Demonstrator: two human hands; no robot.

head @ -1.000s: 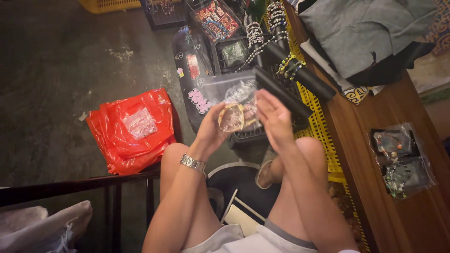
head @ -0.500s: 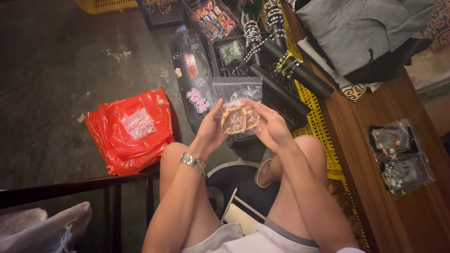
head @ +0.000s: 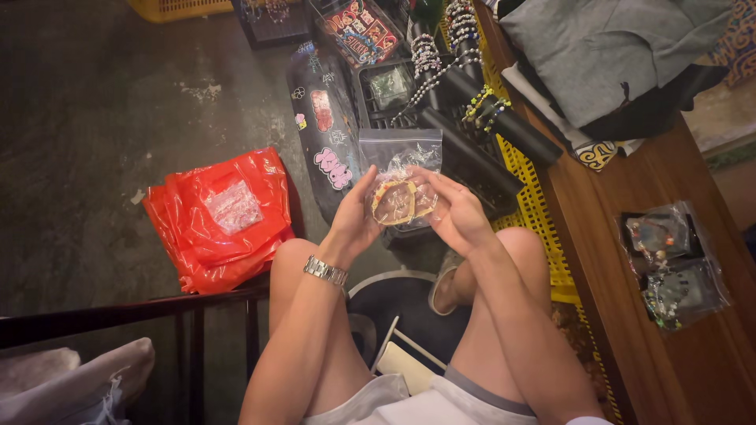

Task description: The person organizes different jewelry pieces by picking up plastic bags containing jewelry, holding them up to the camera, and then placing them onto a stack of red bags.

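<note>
Obscured and cut-off items, head view

Bracelet (head: pixel 394 203) in clear plastic bag (head: pixel 399 161): beads too small to tell, part covered by left hand (head: pixel 352 220) and right hand (head: pixel 455 212). Yellow crate (head: pixel 177 8) cropped by top edge. Packets (head: pixel 669 264) on wooden table (head: pixel 630 189): contents unclear, possibly beaded jewellery. Grey cloth (head: pixel 71 386) cropped at the bottom-left corner.

red plastic bag (head: pixel 228 216), yellow crate (head: pixel 535 208) (mesh), grey cloth (head: pixel 614 55), brn table (head: pixel 669 181)

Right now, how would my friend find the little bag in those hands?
Start at the red bag on the floor and look right to the two hands. The left hand and right hand pinch a clear bag. Only this one has a gold ring showing inside.
</note>
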